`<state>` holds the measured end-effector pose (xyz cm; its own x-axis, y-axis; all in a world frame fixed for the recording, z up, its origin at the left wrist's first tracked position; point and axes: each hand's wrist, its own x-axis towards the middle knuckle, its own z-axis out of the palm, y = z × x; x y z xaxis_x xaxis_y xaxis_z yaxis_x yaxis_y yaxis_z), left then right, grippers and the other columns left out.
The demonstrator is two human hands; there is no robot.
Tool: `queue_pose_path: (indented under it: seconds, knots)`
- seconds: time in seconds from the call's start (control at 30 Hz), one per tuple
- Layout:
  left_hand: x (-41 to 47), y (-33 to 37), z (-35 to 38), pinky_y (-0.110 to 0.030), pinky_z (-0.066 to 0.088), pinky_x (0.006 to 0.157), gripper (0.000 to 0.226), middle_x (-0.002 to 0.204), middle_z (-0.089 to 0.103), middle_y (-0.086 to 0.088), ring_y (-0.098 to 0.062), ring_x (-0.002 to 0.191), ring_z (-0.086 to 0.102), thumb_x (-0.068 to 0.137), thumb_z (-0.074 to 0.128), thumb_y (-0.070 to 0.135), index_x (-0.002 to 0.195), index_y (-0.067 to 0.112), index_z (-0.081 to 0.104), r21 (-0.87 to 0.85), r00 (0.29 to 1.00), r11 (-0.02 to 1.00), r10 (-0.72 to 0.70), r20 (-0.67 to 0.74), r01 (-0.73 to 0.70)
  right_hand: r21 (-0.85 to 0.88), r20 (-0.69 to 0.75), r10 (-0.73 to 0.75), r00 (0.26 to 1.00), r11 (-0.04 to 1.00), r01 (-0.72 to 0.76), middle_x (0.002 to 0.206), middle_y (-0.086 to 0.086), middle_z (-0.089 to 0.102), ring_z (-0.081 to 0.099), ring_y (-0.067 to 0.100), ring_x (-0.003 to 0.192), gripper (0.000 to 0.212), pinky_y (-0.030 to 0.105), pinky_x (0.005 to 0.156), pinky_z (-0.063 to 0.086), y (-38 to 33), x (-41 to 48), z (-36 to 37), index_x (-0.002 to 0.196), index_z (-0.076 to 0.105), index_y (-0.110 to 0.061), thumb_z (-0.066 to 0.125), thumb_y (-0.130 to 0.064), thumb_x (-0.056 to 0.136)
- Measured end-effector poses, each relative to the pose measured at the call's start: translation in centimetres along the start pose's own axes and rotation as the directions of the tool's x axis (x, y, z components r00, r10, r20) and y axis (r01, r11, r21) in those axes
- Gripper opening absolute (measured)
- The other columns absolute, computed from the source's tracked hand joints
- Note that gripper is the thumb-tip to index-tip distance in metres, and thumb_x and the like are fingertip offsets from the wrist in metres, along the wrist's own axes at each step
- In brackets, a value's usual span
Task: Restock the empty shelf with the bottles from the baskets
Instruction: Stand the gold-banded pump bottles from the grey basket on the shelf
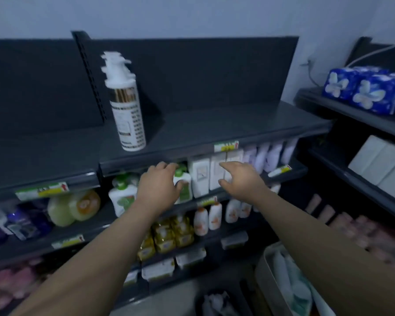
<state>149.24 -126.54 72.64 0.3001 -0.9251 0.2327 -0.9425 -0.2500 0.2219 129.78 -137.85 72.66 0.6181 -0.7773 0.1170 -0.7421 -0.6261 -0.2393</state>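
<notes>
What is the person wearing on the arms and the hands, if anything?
Nothing visible. The left hand and right hand are bare, without gloves; both forearms are bare to the picture's edge: no sleeve, watch or bracelet. Blur hides any ring.

1. Top shelf (214, 124), dark, spans the centre of the frame. A white pump bottle (127, 110) with a gold band stands upright at its left end, near the front edge. Blurred pump heads show behind it; count unclear.
2. Left hand (160, 185), centre of frame, sits below the shelf's front edge with fingers loosely spread. It is in front of a green-capped bottle (187, 176) on the next shelf down; contact cannot be told.
3. Right hand (240, 179), just right of the left hand, has fingers spread and holds nothing. It is in front of the white boxes (200, 176).
4. Lower right: pale basket (263, 265), with blurred pale contents inside.
5. Upper right: blue packs (369, 92) on a side shelf.
</notes>
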Motion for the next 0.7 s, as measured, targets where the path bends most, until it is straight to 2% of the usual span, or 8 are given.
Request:
queue_pose_path:
  seconds: [0.2,0.27,0.33,0.4,0.5,0.53,0.6,0.7]
  knots:
    - [-3.7,5.2,8.4,-0.038,0.043,0.09,0.045,0.131,0.052,-0.006,-0.029,0.118,0.048,0.095,0.048,0.04,0.136,0.021,0.046,0.063,0.98,0.995,0.066,0.187,-0.079,0.037,0.086,0.126,0.988,0.991,-0.13,0.131,0.003,0.059,0.053,0.022,0.118,0.046,0.037,0.103,0.038,7.2,-7.4,7.2,0.137,0.051,-0.014,0.054,-0.033,0.095]
    - [-4.8,6.0,11.8,-0.039,0.043,0.09,0.045,0.13,0.051,-0.007,-0.03,0.118,0.047,0.096,0.047,0.039,0.136,0.02,0.046,0.071,0.96,0.994,0.066,0.271,-0.088,0.048,0.142,0.155,0.978,0.985,-0.163,0.129,0.001,0.059,0.055,0.021,0.116,0.045,0.04,0.109,0.035,9.2,-9.3,10.2,0.139,0.05,-0.016,0.052,-0.033,0.096]
    - [-5.8,6.6,15.5,-0.039,0.042,0.089,0.043,0.129,0.051,-0.007,-0.031,0.117,0.048,0.095,0.046,0.04,0.133,0.02,0.047,0.105,0.937,0.989,0.064,0.343,-0.106,0.054,0.187,0.188,0.964,0.978,-0.201,0.136,0.0,0.056,0.05,0.02,0.123,0.046,0.042,0.116,0.027,11.0,-11.1,13.3,0.141,0.047,-0.02,0.052,-0.033,0.097]
    - [-6.7,6.9,19.4,-0.038,0.042,0.087,0.042,0.127,0.052,-0.008,-0.031,0.116,0.048,0.095,0.047,0.04,0.13,0.019,0.048,0.132,0.912,0.984,0.056,0.406,-0.119,0.057,0.203,0.226,0.953,0.968,-0.243,0.134,0.001,0.057,0.05,0.021,0.124,0.043,0.041,0.114,0.029,12.9,-12.8,16.9,0.138,0.049,-0.02,0.052,-0.031,0.096]
    - [-8.0,7.0,25.8,-0.039,0.041,0.091,0.042,0.129,0.051,-0.008,-0.03,0.119,0.047,0.096,0.046,0.04,0.132,0.018,0.047,0.147,0.867,0.979,0.053,0.495,-0.144,0.038,0.252,0.245,0.936,0.964,-0.263,0.124,0.006,0.063,0.057,0.025,0.113,0.045,0.038,0.097,0.044,15.5,-15.2,23.2,0.138,0.05,-0.015,0.052,-0.03,0.096]
    - [-8.4,6.9,27.9,-0.04,0.041,0.092,0.042,0.129,0.051,-0.008,-0.03,0.119,0.047,0.096,0.045,0.04,0.132,0.018,0.047,0.15,0.855,0.978,0.049,0.516,-0.147,0.041,0.242,0.232,0.942,0.968,-0.249,0.115,0.008,0.065,0.06,0.028,0.105,0.039,0.037,0.087,0.046,16.4,-15.9,25.5,0.13,0.056,-0.014,0.051,-0.03,0.094]
    - [-9.3,6.3,32.3,-0.04,0.042,0.09,0.04,0.125,0.052,-0.007,-0.029,0.116,0.05,0.096,0.045,0.039,0.129,0.017,0.048,0.153,0.83,0.975,0.051,0.555,-0.163,0.078,0.233,0.236,0.943,0.962,-0.26,0.09,0.01,0.065,0.061,0.032,0.085,0.02,0.033,0.068,0.039,17.7,-17.2,29.9,0.096,0.063,-0.013,0.049,-0.026,0.088]
    - [-10.9,5.2,39.6,-0.037,0.044,0.084,0.037,0.123,0.054,-0.007,-0.029,0.111,0.053,0.096,0.047,0.037,0.127,0.017,0.049,0.141,0.792,0.97,0.073,0.607,-0.198,0.121,0.229,0.291,0.929,0.938,-0.324,0.074,0.008,0.06,0.056,0.028,0.068,0.01,0.03,0.06,0.035,19.5,-19.2,36.7,0.077,0.058,-0.011,0.054,-0.018,0.083]
